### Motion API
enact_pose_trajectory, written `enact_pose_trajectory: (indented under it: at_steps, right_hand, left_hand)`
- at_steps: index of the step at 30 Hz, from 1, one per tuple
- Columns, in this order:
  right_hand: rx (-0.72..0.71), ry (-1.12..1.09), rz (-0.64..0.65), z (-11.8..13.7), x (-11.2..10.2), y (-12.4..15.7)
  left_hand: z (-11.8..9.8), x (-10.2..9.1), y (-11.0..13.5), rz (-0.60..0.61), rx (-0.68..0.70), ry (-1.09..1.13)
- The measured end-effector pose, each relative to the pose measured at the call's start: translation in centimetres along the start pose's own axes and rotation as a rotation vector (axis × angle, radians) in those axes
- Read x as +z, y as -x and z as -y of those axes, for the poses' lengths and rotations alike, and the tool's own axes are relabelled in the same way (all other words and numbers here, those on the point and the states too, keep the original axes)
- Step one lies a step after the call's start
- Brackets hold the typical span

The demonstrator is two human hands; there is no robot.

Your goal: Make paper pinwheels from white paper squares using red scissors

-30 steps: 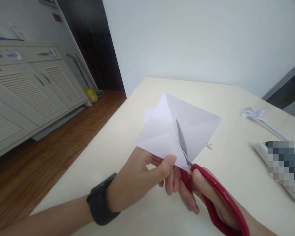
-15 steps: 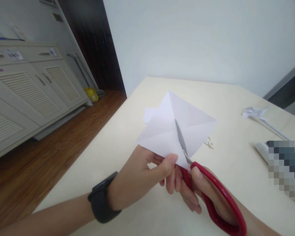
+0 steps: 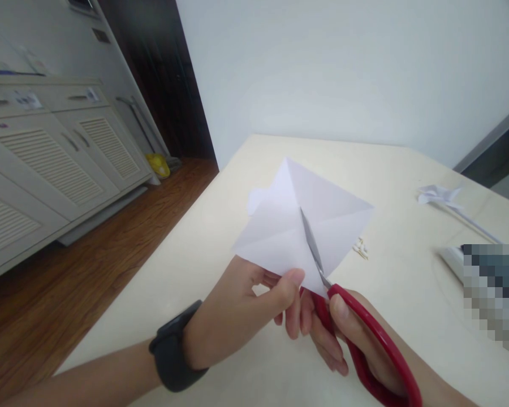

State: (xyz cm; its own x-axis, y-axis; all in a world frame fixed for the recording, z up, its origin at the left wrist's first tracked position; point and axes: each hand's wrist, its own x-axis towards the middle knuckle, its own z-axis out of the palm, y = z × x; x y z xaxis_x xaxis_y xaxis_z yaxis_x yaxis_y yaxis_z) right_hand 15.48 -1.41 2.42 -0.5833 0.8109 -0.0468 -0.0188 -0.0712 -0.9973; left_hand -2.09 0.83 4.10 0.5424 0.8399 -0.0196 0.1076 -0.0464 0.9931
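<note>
A square white sheet of paper [image 3: 275, 226] with diagonal creases is held above the table. My left hand [image 3: 254, 311], with a black watch on its wrist, pinches the near edge of the sheet between thumb and fingers. In my right hand [image 3: 343, 322] are red-handled scissors [image 3: 382, 333], with the thumb through one loop. One blade lies over the paper along a crease, its tip near the middle of the sheet. The other blade is mostly hidden beneath the paper. A cut runs in from the near corner.
Behind the sheet lies another white paper piece [image 3: 255, 199]. Several small white-tipped sticks [image 3: 360, 249] rest right of it. A paper pinwheel on a stick [image 3: 441, 196] and a blurred-out object [image 3: 492, 288] are on the table's right. A wall [image 3: 322, 68] borders the far edge.
The paper and both hands sit almost where they were, shifted slightly. The scissor blades look a little closer together. My left hand keeps its pinch on the sheet.
</note>
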Motion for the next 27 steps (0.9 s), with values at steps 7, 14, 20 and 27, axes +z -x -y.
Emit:
enact_pose_trajectory:
  at_steps: [7, 14, 20, 27]
  right_hand:
    - [-0.017, -0.056, 0.066, 2.9, 0.4, -0.1]
    - [0.004, -0.046, 0.072, 2.6, 0.4, -0.2]
    - [0.034, -0.047, 0.061, 2.6, 0.4, 0.2]
    - [-0.036, -0.078, 0.085, 2.7, 0.4, 0.2]
  left_hand:
    - [-0.7, -0.4, -0.2, 0.092, -0.016, -0.001]
    - [-0.6, -0.5, -0.2, 0.156, -0.012, 0.050]
    - [-0.5, -0.1, -0.1, 0.124, -0.034, 0.111]
    - [-0.2, -0.1, -0.1, 0.118, -0.007, 0.187]
